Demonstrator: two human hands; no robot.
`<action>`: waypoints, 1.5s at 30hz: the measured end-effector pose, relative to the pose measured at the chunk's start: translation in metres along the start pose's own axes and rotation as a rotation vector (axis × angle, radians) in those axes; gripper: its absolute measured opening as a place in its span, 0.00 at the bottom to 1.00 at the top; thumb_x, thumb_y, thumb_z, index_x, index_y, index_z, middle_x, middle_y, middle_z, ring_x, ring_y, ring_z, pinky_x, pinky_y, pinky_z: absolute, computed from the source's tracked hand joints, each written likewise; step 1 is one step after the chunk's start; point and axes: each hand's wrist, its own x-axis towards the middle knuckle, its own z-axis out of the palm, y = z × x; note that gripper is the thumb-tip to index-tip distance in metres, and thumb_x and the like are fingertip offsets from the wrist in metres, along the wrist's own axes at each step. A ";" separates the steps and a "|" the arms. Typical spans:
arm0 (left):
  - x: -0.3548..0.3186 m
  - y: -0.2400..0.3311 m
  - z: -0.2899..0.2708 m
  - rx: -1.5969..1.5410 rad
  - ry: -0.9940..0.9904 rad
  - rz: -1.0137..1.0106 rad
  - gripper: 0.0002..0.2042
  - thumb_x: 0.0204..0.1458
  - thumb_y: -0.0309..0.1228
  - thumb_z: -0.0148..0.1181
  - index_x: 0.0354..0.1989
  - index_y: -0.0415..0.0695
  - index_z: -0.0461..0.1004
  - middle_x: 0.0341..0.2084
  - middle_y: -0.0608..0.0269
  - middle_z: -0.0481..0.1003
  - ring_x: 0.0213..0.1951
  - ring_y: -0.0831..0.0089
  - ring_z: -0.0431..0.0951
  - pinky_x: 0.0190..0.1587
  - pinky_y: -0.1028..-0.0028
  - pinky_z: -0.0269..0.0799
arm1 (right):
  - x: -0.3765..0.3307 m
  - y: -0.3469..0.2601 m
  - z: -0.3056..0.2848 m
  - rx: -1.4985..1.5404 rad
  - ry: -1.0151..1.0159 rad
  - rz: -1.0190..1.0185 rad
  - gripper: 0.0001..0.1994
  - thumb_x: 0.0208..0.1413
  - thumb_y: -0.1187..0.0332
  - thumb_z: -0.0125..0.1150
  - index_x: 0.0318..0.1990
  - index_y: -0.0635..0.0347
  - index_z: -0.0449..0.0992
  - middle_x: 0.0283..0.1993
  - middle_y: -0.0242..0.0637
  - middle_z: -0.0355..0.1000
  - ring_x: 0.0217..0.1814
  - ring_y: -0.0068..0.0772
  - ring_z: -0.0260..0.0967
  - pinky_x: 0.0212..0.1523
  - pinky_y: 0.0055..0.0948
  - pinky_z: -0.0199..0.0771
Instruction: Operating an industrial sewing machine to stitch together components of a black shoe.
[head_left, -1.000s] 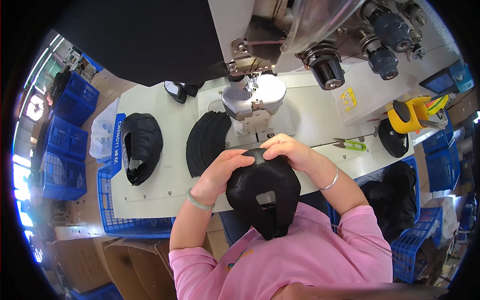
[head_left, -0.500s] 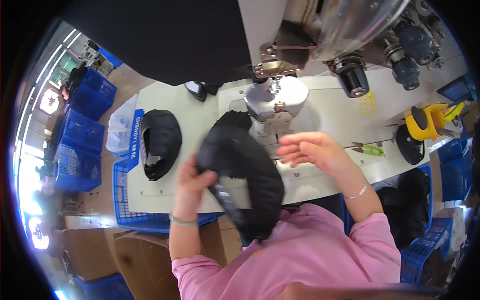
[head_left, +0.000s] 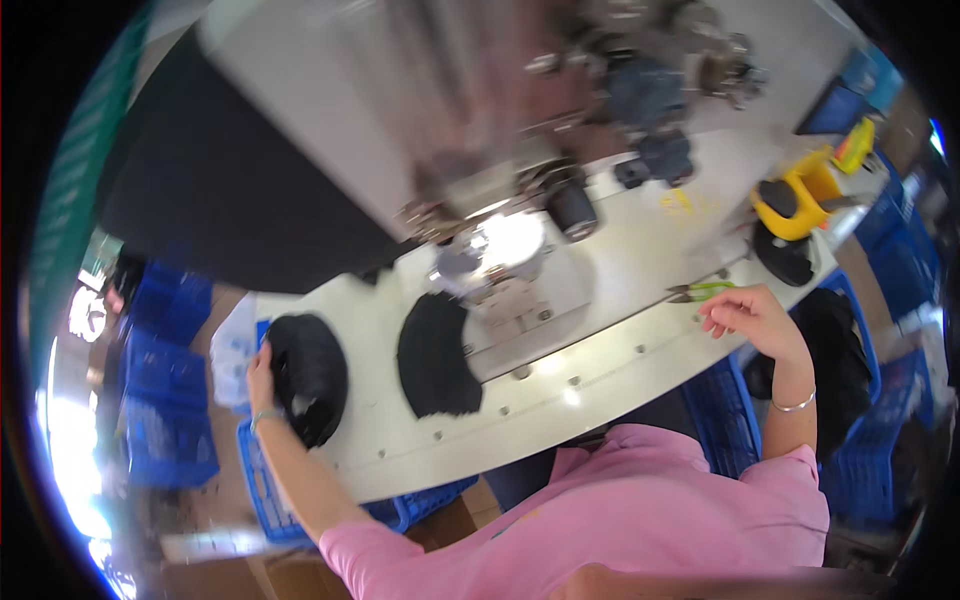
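Note:
At the left end of the white table, my left hand (head_left: 260, 378) grips the outer edge of a black curved fabric piece (head_left: 310, 372); some of its fingers are hidden. Whether another piece lies under it, I cannot tell. My right hand (head_left: 748, 318) is over the table's right front edge, fingers loosely curled and apart, with nothing visible in them. Close beside it lie thread snips (head_left: 708, 291) with green handles. A flat black piece (head_left: 438, 358) with a ragged edge rests left of the sewing machine's lit work arm (head_left: 500, 250).
The machine head (head_left: 330, 90) overhangs the table (head_left: 560, 400). A yellow holder (head_left: 800, 195) and a small black piece (head_left: 782, 256) are at the right end. Blue crates (head_left: 165, 400) stand left; dark material (head_left: 835, 350) fills a crate at right.
My left hand has carried the black curved piece from mid-table to the left end, where another lay. My right hand has moved right, toward the snips. The view has tilted.

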 end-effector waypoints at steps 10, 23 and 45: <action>0.028 -0.006 -0.035 0.280 0.080 0.218 0.22 0.57 0.30 0.55 0.60 0.36 0.67 0.54 0.46 0.72 0.57 0.56 0.71 0.59 0.64 0.64 | 0.021 0.089 -0.161 -0.786 1.061 0.164 0.20 0.49 0.61 0.61 0.48 0.62 0.77 0.45 0.55 0.76 0.50 0.53 0.74 0.50 0.41 0.72; -0.173 0.200 0.055 0.269 -0.468 0.397 0.18 0.51 0.26 0.62 0.52 0.40 0.74 0.47 0.53 0.76 0.47 0.66 0.76 0.46 0.73 0.70 | -0.024 0.064 -0.185 -1.185 0.945 0.482 0.12 0.50 0.68 0.52 0.35 0.62 0.80 0.39 0.56 0.76 0.46 0.59 0.74 0.48 0.52 0.73; -0.224 0.202 0.125 -0.615 -0.409 0.425 0.23 0.62 0.20 0.44 0.67 0.37 0.58 0.59 0.50 0.67 0.53 0.66 0.76 0.50 0.73 0.73 | 0.059 -0.070 0.105 -0.897 -0.081 -1.277 0.18 0.47 0.71 0.59 0.49 0.55 0.76 0.54 0.39 0.71 0.54 0.39 0.71 0.53 0.36 0.72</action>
